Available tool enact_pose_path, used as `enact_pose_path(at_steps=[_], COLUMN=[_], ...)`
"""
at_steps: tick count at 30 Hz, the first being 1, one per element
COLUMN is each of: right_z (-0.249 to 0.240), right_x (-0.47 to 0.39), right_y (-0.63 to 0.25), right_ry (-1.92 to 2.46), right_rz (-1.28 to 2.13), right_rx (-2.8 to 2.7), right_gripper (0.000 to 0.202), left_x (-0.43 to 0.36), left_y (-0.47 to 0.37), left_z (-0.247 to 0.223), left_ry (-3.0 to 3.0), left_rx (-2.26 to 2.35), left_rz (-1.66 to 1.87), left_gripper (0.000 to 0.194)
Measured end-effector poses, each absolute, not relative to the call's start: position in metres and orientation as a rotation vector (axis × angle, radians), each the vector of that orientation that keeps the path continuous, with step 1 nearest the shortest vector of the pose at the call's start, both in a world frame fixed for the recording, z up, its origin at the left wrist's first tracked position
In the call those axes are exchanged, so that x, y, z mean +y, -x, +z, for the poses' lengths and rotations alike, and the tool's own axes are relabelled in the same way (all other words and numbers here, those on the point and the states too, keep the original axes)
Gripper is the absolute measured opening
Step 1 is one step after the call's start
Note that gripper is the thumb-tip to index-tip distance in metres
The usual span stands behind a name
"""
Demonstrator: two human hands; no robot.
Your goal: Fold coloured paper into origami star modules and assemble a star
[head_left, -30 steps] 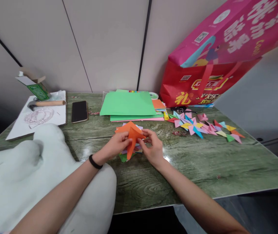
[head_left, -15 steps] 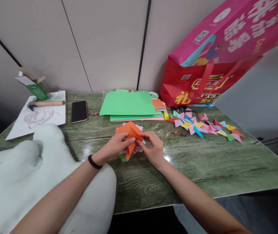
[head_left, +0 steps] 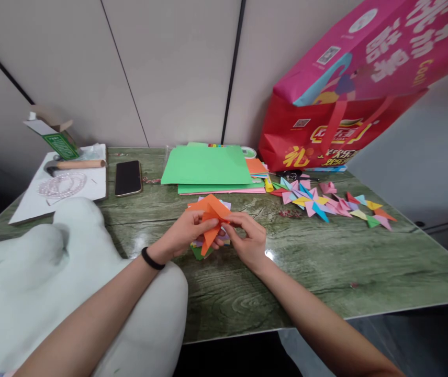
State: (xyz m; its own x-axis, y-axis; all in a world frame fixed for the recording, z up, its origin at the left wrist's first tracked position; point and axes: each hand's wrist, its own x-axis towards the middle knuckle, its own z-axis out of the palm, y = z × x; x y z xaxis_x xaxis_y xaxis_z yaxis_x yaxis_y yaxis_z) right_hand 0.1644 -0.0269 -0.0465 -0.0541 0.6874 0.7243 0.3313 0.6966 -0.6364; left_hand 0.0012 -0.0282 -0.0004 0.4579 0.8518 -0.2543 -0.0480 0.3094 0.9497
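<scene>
An orange sheet of paper [head_left: 210,207], partly folded with creased flaps, is held up between my two hands over the table. My left hand [head_left: 190,230], a black band round its wrist, pinches the paper's left and middle part between thumb and fingers. At the right edge, the thumb and forefinger of my right hand [head_left: 248,240] grip a fold of it. Beneath lies a small pile of coloured paper [head_left: 199,253], with green and purple edges showing. Several folded paper pieces [head_left: 310,201] in pink, blue, yellow and red lie to the right.
Green card sheets [head_left: 208,165] lie behind my hands, a yellow glue stick [head_left: 268,183] beside them. Red and pink bags [head_left: 298,128] stand at the back right. A phone [head_left: 127,178], a hammer [head_left: 78,164] and a bead string [head_left: 62,186] are left. A large white form [head_left: 145,309] covers the front left.
My fingers have shifted slightly on the orange paper, and its flaps sit a little differently. Both hands keep hold of it in nearly the same place.
</scene>
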Motion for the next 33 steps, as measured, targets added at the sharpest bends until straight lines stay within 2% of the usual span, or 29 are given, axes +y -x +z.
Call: enact_pose_path(at_steps=[5,10,19,25,33], right_z=[-0.0472,-0.0505,-0.0488,-0.0495,-0.049], right_x=[-0.0267,-0.0258,-0.0263,-0.0254,-0.0233], right_y=[-0.1648,-0.166,-0.1633,-0.1646,-0.1658], right_ry=[0.838,0.797,0.885,0.864,0.804], right_rz=[0.323,0.294,0.369,0.415,0.514], right_rx=[-1.641,-1.689,-1.638,-1.649,-1.687], right_gripper=[0.014,0.019,0.015,0.011,0.019], left_x=[-0.0293,-0.029,-0.0284,-0.0265,-0.0269], left_y=[-0.0037,-0.0039,-0.0012,0.0009,-0.001], left_z=[0.0055,0.0054,0.0042,0.0003,0.0005], left_ry=[-1.097,-1.062,-1.049,-0.963,-1.028], left_rx=[0.872,0.896,0.875,0.857,0.935], left_rz=[0.743,0.743,0.75,0.692,0.795], left_gripper=[0.03,0.024,0.034,0.03,0.018])
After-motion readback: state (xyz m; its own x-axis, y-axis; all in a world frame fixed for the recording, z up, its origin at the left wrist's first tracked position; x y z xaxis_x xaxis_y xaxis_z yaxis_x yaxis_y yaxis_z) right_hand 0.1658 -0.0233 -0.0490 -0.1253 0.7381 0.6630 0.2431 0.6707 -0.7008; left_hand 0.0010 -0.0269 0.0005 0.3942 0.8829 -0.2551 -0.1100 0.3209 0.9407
